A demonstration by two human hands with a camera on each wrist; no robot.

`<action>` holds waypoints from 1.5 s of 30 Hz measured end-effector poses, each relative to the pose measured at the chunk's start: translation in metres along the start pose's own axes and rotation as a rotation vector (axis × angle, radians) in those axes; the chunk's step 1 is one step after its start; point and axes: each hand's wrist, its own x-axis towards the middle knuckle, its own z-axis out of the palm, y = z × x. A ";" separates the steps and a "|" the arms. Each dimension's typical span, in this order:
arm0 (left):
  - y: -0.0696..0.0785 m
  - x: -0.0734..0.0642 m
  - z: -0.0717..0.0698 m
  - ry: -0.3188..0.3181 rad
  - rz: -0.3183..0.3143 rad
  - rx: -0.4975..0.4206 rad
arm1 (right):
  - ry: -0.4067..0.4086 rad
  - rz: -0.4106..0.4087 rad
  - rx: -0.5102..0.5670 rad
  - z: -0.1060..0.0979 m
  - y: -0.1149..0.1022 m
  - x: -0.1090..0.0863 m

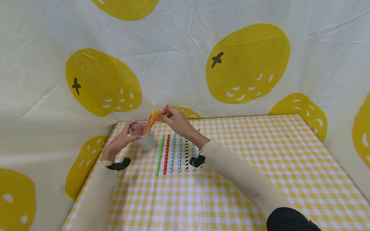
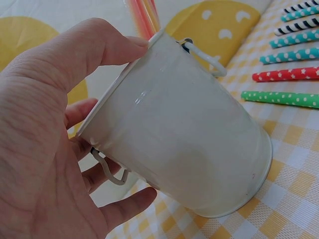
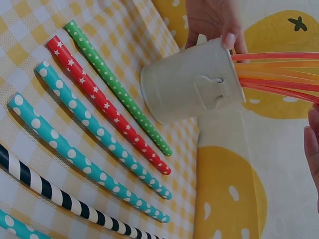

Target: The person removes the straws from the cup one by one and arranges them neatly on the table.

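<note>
desk [image 1: 277, 144]: yellow-white checked cloth [image 1: 173, 202] | seven straws [image 1: 180, 154] in row, left to right: green dotted [image 1: 160, 154], red starred [image 1: 166, 154], two teal dotted [image 1: 172, 152], black-white striped [image 1: 186, 154], teal dotted [image 2: 300, 13], black-white striped [image 2: 300, 7] | white pail [image 1: 147, 143] left of row

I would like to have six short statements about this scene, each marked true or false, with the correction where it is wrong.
1. The left grip is on the pail. True.
2. The red straw lies next to the green straw. True.
3. The red straw has black stripes. False: it has white stars.
4. Plain straws lean out of the pail, and the right grip pinches at least one. True.
5. The green straw is inside the pail. False: it lies on the tablecloth.
6. The pail is red. False: it is whitish.
</note>
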 end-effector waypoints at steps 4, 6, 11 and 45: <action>0.000 0.000 0.000 -0.002 0.000 0.000 | 0.059 -0.044 0.027 -0.009 -0.002 0.001; 0.000 0.000 0.000 -0.002 0.000 -0.004 | 0.085 -0.072 0.047 -0.015 -0.003 0.001; 0.000 0.000 0.001 -0.002 -0.001 -0.004 | 0.137 -0.113 0.073 -0.030 -0.008 -0.001; -0.005 0.001 -0.001 0.003 0.015 -0.010 | 0.196 -0.110 0.040 -0.104 -0.050 -0.039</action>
